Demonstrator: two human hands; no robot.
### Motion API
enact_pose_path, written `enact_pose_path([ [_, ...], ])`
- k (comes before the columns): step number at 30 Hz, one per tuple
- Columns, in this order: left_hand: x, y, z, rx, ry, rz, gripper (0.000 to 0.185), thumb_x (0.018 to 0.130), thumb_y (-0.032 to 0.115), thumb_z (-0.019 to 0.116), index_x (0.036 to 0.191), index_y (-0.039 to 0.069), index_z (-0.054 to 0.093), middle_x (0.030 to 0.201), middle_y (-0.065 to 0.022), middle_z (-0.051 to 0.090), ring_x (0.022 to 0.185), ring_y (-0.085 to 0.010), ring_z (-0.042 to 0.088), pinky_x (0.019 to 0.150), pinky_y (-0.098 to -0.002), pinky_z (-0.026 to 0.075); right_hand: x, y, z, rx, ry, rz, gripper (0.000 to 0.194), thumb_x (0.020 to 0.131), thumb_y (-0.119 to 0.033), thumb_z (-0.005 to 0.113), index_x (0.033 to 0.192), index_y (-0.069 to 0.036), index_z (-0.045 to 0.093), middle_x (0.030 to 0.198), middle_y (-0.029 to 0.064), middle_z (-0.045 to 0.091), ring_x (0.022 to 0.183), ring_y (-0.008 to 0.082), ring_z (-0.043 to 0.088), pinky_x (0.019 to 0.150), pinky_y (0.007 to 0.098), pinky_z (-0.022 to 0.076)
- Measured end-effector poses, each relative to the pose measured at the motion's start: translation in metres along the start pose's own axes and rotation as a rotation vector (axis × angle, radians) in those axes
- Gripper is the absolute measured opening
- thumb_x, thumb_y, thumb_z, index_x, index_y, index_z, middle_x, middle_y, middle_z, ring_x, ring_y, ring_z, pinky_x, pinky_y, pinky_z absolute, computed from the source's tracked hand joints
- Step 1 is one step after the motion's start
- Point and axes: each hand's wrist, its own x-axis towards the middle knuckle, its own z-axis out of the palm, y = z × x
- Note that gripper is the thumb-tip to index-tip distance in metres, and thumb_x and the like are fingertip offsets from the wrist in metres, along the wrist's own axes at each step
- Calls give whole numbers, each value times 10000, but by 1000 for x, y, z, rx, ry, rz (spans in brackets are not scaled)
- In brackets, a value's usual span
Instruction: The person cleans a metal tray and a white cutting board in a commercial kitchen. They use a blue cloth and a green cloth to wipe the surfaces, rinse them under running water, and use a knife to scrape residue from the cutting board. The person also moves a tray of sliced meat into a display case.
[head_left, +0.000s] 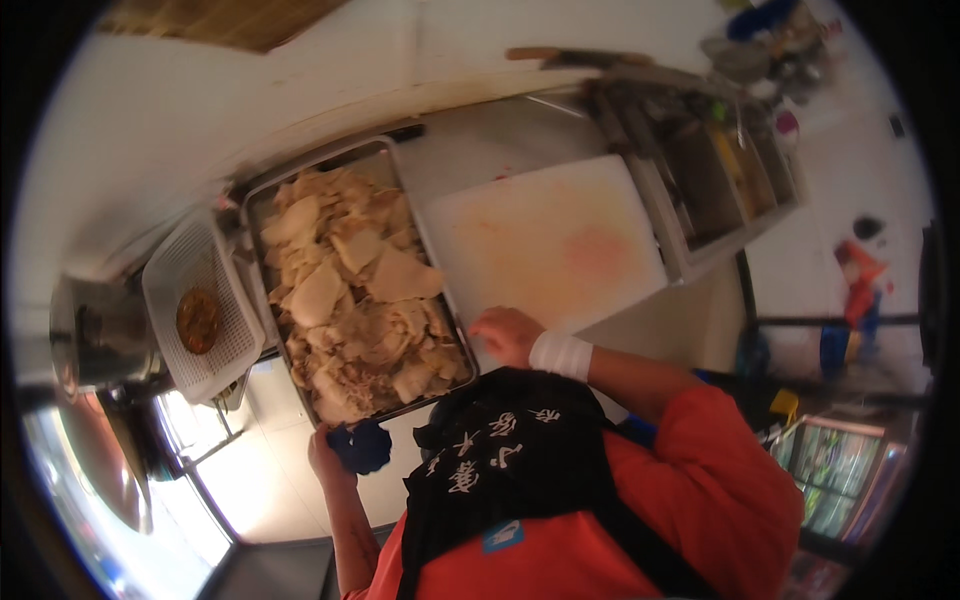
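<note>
A steel tray (253, 217) heaped with pale sliced meat (360, 292), apparently cooked, lies in front of me. My left hand (330, 451) is at its near left corner, with a bunched dark blue cloth (361, 448) in its grasp. Whether those fingers also touch the tray rim cannot be made out. My right hand (510, 335) is by the tray's right edge, at the near left corner of a stained white cutting board (540, 240). Its fingers are curled, and no object shows in them; their undersides are hidden.
Left of the tray stands a white perforated plastic basket (169, 277) with a round brownish item (199, 320) inside. A steel pot (105, 337) is beyond it. A steel rack with compartments (705, 180) borders the board on the right. A white wall (337, 82) rises behind.
</note>
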Motion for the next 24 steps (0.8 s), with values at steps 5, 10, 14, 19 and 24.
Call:
enact_pose_path([
  [5, -27, 13, 143, -207, -247, -65, 169, 980, 235, 629, 952, 69, 643, 878, -43, 629, 835, -200, 666, 748, -358, 576, -144, 177, -24, -120, 176, 642, 458, 828, -100, 647, 1280, -34, 616, 1273, 212, 620, 1217, 398, 563, 1072, 465, 447],
  [10, -64, 13, 260, 15, -250, 152, 137, 955, 209, 639, 947, 75, 665, 882, -36, 618, 773, -176, 601, 717, -332, 519, -263, 319, -66, -182, 744, 1256, 603, 918, -211, 671, 1460, -42, 468, 1383, 200, 575, 1240, 369, 571, 1088, 457, 450],
  [14, -82, 39, 293, 170, -110, 395, 148, 941, 219, 642, 914, 75, 663, 870, -35, 606, 775, -172, 586, 689, -328, 498, -292, 365, -97, 858, 821, 1403, 565, 964, -295, 663, 1432, -40, 472, 1338, 171, 607, 1098, 318, 642, 886, 467, 535],
  [19, -92, 44, 283, 122, -22, 454, 141, 931, 215, 648, 916, 76, 665, 839, -39, 613, 779, -185, 607, 700, -341, 519, -281, 383, -106, 1563, 1143, 1098, 477, 996, -312, 657, 1369, -61, 498, 1248, 140, 647, 962, 295, 674, 700, 432, 551],
  [24, -119, -27, 273, 209, -77, 266, 151, 922, 189, 651, 926, 42, 681, 849, -65, 651, 778, -216, 667, 718, -355, 563, -287, 388, -102, 1507, 1100, 1054, 476, 990, -266, 687, 1370, -59, 488, 1232, 137, 648, 954, 303, 669, 729, 469, 555],
])
